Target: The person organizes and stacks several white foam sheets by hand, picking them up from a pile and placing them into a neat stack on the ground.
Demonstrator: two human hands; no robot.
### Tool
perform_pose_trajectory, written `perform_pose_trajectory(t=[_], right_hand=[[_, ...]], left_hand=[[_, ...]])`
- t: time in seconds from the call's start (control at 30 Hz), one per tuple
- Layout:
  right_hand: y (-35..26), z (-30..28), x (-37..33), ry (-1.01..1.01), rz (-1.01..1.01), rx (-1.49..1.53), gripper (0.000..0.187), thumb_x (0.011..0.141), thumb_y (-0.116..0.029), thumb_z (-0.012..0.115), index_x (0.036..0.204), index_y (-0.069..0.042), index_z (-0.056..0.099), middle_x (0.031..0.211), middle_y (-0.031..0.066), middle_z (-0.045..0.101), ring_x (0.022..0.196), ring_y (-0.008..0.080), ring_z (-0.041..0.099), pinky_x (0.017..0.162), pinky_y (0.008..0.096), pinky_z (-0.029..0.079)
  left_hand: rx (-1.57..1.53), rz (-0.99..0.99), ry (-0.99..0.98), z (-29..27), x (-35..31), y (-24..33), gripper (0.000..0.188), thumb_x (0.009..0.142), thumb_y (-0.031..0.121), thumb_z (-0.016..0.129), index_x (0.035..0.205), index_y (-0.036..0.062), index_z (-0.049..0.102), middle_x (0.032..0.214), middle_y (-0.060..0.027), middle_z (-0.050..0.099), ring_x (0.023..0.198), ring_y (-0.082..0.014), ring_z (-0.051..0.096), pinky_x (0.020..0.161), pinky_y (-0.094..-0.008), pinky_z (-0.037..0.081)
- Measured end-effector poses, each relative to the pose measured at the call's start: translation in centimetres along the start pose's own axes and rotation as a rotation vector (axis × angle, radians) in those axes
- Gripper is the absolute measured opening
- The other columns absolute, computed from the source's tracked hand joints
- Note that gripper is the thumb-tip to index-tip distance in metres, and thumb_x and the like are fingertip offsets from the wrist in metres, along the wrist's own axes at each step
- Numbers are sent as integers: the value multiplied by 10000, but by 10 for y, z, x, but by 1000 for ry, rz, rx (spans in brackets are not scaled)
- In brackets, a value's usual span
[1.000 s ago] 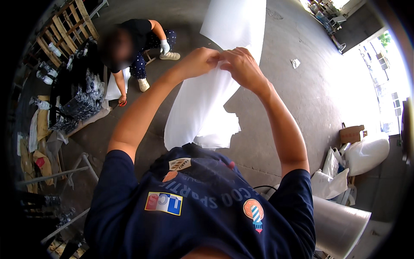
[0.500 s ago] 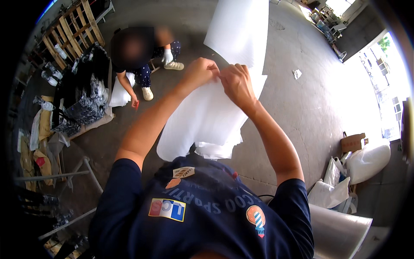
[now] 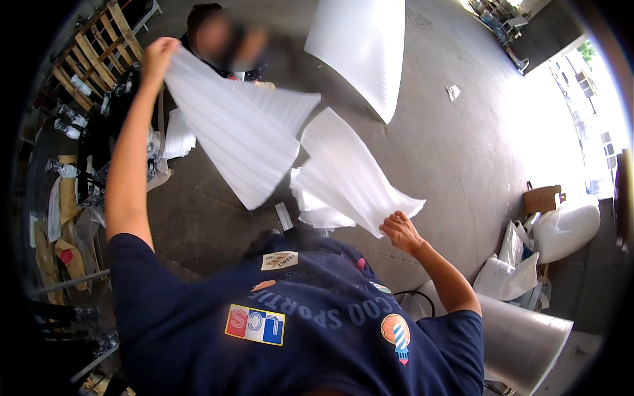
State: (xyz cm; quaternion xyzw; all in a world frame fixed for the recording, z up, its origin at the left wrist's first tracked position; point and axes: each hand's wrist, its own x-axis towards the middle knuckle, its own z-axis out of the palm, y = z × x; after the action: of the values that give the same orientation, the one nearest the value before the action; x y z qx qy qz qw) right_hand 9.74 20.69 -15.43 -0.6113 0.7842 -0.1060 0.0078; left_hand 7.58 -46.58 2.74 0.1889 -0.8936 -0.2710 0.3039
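My left hand (image 3: 159, 58) is raised at the far left, its fingers closed on a corner of a white foam sheet (image 3: 231, 129). That sheet hangs at a slant from the hand toward the middle. Down on the right, my right hand (image 3: 400, 231) grips the lower end of another white foam piece (image 3: 353, 168). The two pieces come close at the middle; I cannot tell whether they still join there. Below them lies a stack of white sheets (image 3: 317, 204), partly covered by the right piece. A long white foam sheet (image 3: 360, 53) reaches in from the top.
A co-worker (image 3: 221, 39) crouches behind the left sheet. Black wrapped goods (image 3: 119, 125) and a wooden pallet (image 3: 99, 53) stand at the left. At the right are a clear film roll (image 3: 528, 343), white bags (image 3: 564, 231) and a cardboard box (image 3: 543, 199). A paper scrap (image 3: 452, 92) lies on the floor.
My hands were together at the middle on the white foam; now they are far apart, left up and outward, right down and outward, each with foam. The long sheet hangs separate from the held foam.
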Motion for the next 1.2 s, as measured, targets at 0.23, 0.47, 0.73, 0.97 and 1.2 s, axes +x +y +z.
perform_pose_trajectory(t=[0.23,0.47,0.73,0.97,1.2], right_hand=[[29,-8,-35,-31,198,-11,74,693,-63,609,739,-120,594,748,11,555,793,185,541,834,383,339],[4,-128,170,299,99,34,85,694,-33,678,770,-44,641,1226,149,507,961,261,564,849,384,433],[8,-161,208,594,257,616,114,703,10,632,816,-5,632,787,101,545,673,228,552,641,324,449],[19,-175,191,558,279,8,104,683,-42,671,785,-58,665,1194,105,511,1155,284,425,955,393,357],[5,-163,224,423,43,-183,83,715,-17,604,774,-70,625,1091,93,589,1173,232,446,1071,498,197]], left_hand=[[-56,179,-53,-26,-1,13,200,898,215,521,921,44,622,711,2,617,564,-49,524,456,-204,381],[-479,338,-470,98,-111,194,117,849,170,575,850,69,635,660,-3,622,521,-93,554,491,-225,425],[-614,289,-595,117,-137,225,152,864,175,586,843,25,578,747,-8,595,691,-59,551,585,-209,457],[-283,196,-627,109,-148,220,117,787,151,588,767,42,624,702,-77,643,620,-192,610,617,-280,472],[-187,422,-591,124,-150,225,152,780,200,578,767,61,639,744,-116,642,704,-280,621,645,-350,468]])
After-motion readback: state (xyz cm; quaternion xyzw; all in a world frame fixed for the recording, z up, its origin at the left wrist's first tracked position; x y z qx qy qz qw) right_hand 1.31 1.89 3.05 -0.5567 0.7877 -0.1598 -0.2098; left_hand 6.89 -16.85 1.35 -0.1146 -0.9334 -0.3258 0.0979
